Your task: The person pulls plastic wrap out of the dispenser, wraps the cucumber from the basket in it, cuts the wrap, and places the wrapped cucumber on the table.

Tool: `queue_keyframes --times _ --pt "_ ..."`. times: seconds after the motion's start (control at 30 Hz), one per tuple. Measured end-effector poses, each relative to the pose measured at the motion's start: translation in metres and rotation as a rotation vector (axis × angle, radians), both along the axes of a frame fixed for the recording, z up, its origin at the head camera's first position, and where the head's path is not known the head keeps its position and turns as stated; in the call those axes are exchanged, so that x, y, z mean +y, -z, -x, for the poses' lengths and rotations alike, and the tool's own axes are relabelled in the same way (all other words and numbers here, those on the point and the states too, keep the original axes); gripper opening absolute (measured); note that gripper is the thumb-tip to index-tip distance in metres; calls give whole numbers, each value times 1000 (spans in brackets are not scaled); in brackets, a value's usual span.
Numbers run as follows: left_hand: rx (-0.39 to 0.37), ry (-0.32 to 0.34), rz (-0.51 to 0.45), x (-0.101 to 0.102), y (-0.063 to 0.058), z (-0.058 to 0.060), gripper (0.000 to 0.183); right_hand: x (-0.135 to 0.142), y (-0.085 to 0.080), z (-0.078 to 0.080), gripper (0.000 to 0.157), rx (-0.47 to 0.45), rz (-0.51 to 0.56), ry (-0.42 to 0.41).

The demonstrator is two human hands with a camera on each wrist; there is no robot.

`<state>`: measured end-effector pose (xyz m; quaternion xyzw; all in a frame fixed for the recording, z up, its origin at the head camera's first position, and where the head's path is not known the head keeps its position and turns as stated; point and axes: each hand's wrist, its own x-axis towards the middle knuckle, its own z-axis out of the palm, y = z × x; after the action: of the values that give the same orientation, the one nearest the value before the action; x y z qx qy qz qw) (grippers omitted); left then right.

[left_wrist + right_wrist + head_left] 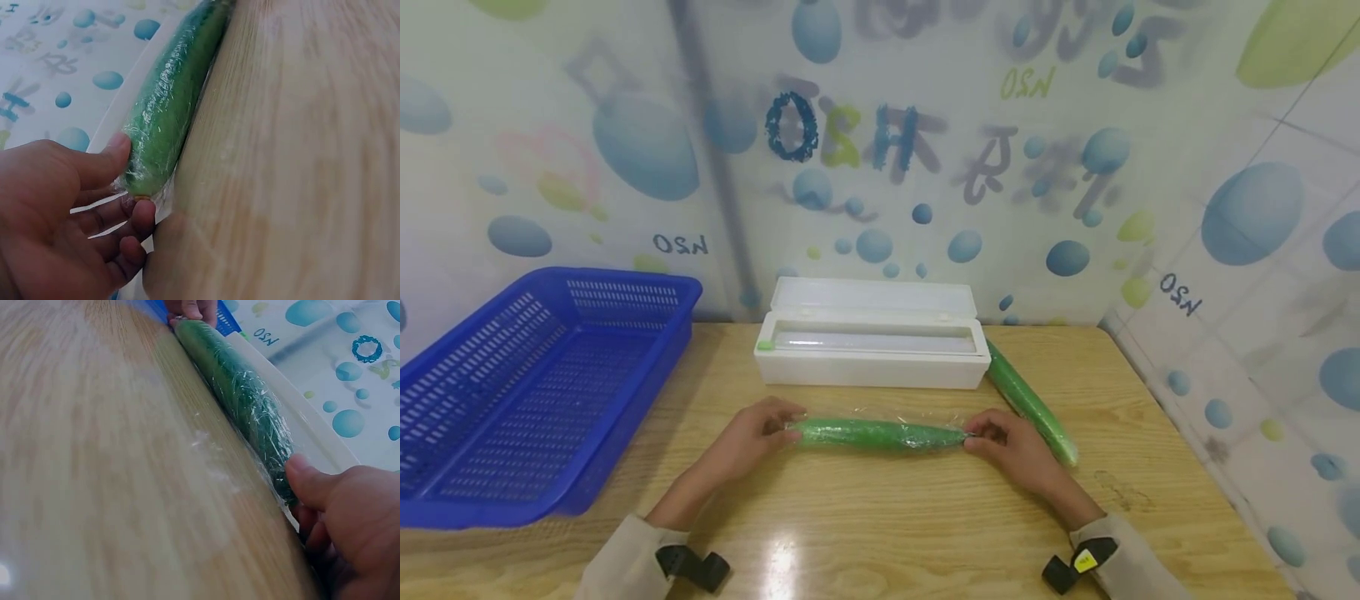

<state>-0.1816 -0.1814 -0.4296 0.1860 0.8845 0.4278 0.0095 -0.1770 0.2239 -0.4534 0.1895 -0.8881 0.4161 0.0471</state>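
Note:
A long green cucumber in clear plastic wrap lies crosswise before the person, low over the table. The left hand holds its left end, thumb on the near side and fingers curled round the tip in the left wrist view. At the other end, the right hand pinches the tip and the wrap gathered there. Loose film stands up along the cucumber's far side. Behind it sits a white cling film box with its lid raised and a roll inside.
A second cucumber lies slanted at the box's right corner, near the right hand. To the left stands a large blue plastic basket. The wooden table meets a patterned wall at the back and right.

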Motion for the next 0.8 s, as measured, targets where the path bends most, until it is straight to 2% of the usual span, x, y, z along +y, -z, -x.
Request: queue_keyframes --times 0.2,0.4,0.57,0.8 --pt "6 25 -53 1 2 -1 38 0 -2 -1 14 -29 -42 28" --pt "29 9 -34 1 5 -1 35 0 -2 1 18 -41 -31 32" --pt "1 -23 -11 1 5 -1 28 0 -2 2 21 -25 -6 19" --pt "-48 -51 24 2 2 0 25 1 -1 2 34 -12 21 -10"
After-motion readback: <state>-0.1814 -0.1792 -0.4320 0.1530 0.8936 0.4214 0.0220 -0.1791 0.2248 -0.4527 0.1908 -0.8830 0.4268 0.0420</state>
